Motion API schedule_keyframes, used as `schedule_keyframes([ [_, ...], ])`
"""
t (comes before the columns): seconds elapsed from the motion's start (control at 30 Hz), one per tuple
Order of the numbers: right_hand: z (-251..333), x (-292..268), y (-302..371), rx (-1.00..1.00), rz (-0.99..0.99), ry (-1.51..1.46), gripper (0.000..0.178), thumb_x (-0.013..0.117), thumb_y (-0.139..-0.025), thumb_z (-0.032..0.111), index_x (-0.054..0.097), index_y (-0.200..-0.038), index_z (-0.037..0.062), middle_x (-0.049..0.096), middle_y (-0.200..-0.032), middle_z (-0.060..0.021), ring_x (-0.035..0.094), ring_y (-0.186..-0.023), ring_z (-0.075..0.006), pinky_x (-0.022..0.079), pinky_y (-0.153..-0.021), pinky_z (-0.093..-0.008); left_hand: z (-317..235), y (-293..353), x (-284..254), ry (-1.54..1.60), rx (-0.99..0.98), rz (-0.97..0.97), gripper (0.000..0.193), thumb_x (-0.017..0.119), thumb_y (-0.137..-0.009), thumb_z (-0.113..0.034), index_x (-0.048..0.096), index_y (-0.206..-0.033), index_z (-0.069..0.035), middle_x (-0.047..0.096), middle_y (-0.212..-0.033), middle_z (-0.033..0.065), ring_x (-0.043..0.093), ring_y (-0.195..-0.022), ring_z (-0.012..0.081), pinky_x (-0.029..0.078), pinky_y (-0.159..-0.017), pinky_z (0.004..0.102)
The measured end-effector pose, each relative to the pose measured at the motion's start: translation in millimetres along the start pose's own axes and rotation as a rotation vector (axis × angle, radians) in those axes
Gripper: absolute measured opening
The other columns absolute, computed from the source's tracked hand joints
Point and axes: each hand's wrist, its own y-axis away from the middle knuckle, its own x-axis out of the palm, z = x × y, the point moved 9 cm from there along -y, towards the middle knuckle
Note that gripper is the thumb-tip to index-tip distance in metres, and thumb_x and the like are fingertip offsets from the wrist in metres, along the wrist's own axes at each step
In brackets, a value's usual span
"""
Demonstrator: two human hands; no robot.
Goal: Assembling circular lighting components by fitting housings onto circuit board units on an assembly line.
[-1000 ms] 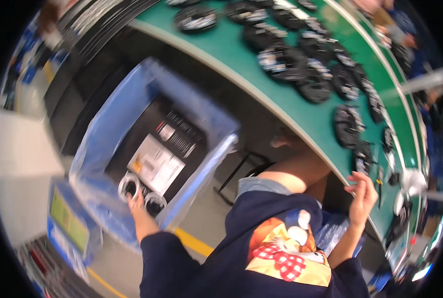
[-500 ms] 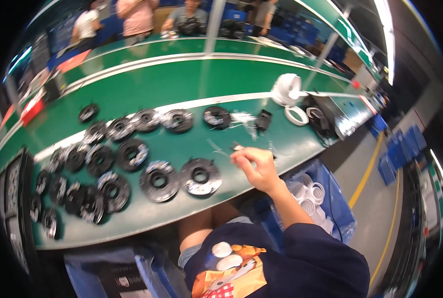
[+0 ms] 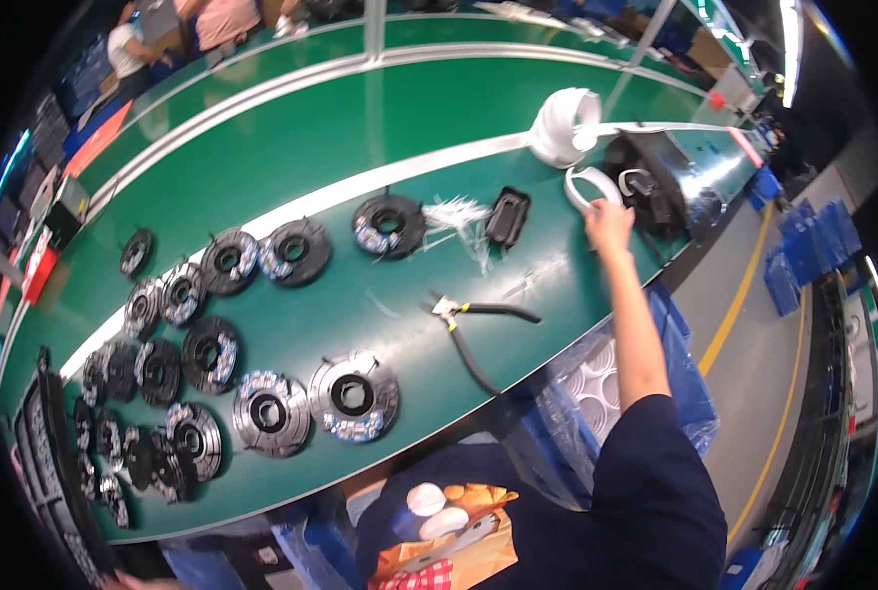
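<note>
1. White ring [image 3: 590, 184] lies flat on the green table [image 3: 360, 128], far right, just in front of the big white tape roll [image 3: 567, 126].
2. Right hand [image 3: 608, 226] is stretched out to it, fingers at the ring's near rim; can't tell if they grip it.
3. Left hand not in view.
4. Black tray [image 3: 509, 216] and loose white ties [image 3: 455, 214] lie left of the hand.
5. Pliers [image 3: 473, 329] sit near the table's front edge.
6. Black reels [image 3: 262, 334] are spread across the left half.

The right arm stretches far forward, its hand [image 3: 608, 218] raised with fingers curled; the left is unseen.
</note>
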Motion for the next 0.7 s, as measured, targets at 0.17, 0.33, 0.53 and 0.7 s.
schedule_keyframes([
  [0.17,46,-92,12,-0.125,-0.16,-0.549,0.006,0.062,-0.067,0.004,0.057,-0.069,0.0005,0.058,-0.066,-0.012,0.057,-0.058,-0.0225,0.045,-0.053,-0.0277,-237,48,116,0.806,0.028,0.946,0.034,0.052,-0.07,0.0,0.049,-0.103,0.006,0.052,-0.106,0.0162,0.048,-0.102,0.0265,0.034,-0.091,0.0397],
  [0.33,179,-213,116,-0.595,-0.058,-0.739,0.012,0.061,-0.06,-0.005,0.056,-0.067,0.0033,0.058,-0.063,-0.0061,0.057,-0.055,-0.0188,0.045,-0.05,-0.0264,-356,122,155,0.844,0.6,1.391,0.049,0.064,-0.064,-0.01,0.047,-0.109,-0.003,0.047,-0.115,0.0124,0.041,-0.11,0.0312,0.032,-0.092,0.0417],
  [0.53,231,-208,195,-0.731,0.274,-0.99,0.011,0.062,-0.065,0.007,0.055,-0.073,0.0028,0.055,-0.072,-0.0056,0.053,-0.056,-0.0169,0.043,-0.049,-0.026,-388,155,171,0.88,0.647,1.616,0.047,0.066,-0.059,-0.005,0.05,-0.102,-0.003,0.054,-0.092,0.0133,0.051,-0.088,0.0288,0.041,-0.079,0.0347],
  [0.7,238,-194,206,-0.781,0.391,-0.923,0.018,0.067,-0.06,0.004,0.056,-0.074,0.0026,0.057,-0.074,-0.0054,0.056,-0.06,-0.0186,0.046,-0.052,-0.0256,-377,146,178,0.931,0.46,1.674,0.033,0.065,-0.06,-0.005,0.054,-0.091,-0.001,0.051,-0.08,0.014,0.053,-0.075,0.0295,0.043,-0.067,0.0347],
])
